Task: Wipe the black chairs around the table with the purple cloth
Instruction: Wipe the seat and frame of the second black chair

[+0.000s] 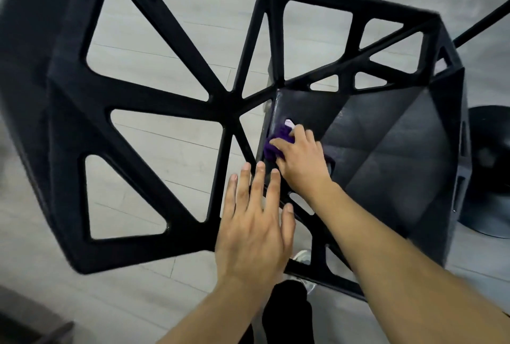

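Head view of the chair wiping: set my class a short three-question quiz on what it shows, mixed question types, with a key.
1. True or false: the left hand holds the purple cloth.
2. The cloth is pressed on the black chair's: A seat, B leg, C armrest.
3. Fill in: the left hand's fingers are ____ (straight or curled).
Key: 1 false, the right hand holds it; 2 A; 3 straight.
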